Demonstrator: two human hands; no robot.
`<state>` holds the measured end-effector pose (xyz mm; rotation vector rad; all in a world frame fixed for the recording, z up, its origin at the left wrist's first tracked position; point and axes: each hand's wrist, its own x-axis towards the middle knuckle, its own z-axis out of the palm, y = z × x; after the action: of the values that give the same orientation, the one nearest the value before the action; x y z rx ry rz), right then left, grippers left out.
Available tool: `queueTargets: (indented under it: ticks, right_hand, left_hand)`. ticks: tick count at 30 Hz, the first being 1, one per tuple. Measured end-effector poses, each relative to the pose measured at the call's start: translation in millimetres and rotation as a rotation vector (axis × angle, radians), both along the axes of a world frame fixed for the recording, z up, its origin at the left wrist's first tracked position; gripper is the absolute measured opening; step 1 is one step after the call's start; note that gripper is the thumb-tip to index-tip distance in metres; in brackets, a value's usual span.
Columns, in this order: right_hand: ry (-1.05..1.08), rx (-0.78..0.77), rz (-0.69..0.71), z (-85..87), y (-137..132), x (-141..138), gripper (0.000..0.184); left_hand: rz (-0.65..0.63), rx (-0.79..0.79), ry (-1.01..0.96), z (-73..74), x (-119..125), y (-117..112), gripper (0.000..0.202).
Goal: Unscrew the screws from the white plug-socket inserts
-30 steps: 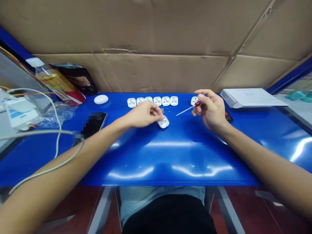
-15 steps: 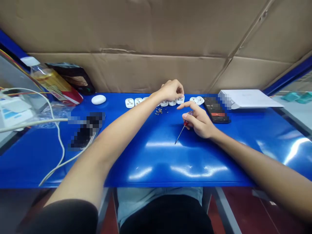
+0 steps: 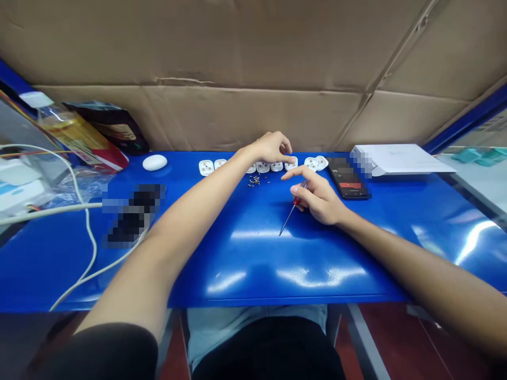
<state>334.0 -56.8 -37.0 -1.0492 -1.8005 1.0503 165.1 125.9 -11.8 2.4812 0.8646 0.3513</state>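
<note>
A small screwdriver [image 3: 288,218] with a red and clear handle is held in my right hand [image 3: 319,198], its shaft pointing down and left towards the table. That hand's index finger is stretched out while the others hold the handle. Over the row of small white casings [image 3: 262,167] reaches my left hand [image 3: 273,148], thumb and index finger apart. Its thumb appears to touch the upper part of one white casing [image 3: 291,165]. Metal bits show inside several casings, and my left forearm hides part of the row. Below the row lies a little pile of small screws [image 3: 255,180].
A dark phone [image 3: 348,179] and a white box [image 3: 400,158] lie at the right. To the left are an oval white case [image 3: 155,162], a bottle [image 3: 77,134], a dark pouch [image 3: 114,126], a blurred-out dark object [image 3: 134,216] and white cables [image 3: 93,237]. Cardboard [image 3: 237,116] stands behind the table.
The view has shifted slightly. My left thumb and index finger have spread a little at the white casing. My right hand keeps the screwdriver in nearly the same pose.
</note>
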Motion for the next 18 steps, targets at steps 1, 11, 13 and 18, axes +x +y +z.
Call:
queueTargets:
  ticks: [1, 11, 13, 18]
  right_hand:
    - [-0.007, 0.002, 0.002, 0.0, 0, 0, 0.026]
    - [-0.049, 0.030, 0.001, 2.0, -1, 0, 0.024]
    - [-0.051, 0.028, 0.000, 2.4, -1, 0, 0.023]
    - [-0.065, 0.016, 0.003, 2.8, -1, 0, 0.023]
  left_hand:
    - [0.003, 0.004, 0.025, 1.7, -4, 1, 0.050]
    - [-0.061, -0.001, 0.100, 5.6, -23, 8, 0.053]
    - [-0.072, -0.005, 0.094, 6.8, -22, 8, 0.060]
    - [-0.036, 0.015, -0.005, 3.4, -11, 4, 0.054]
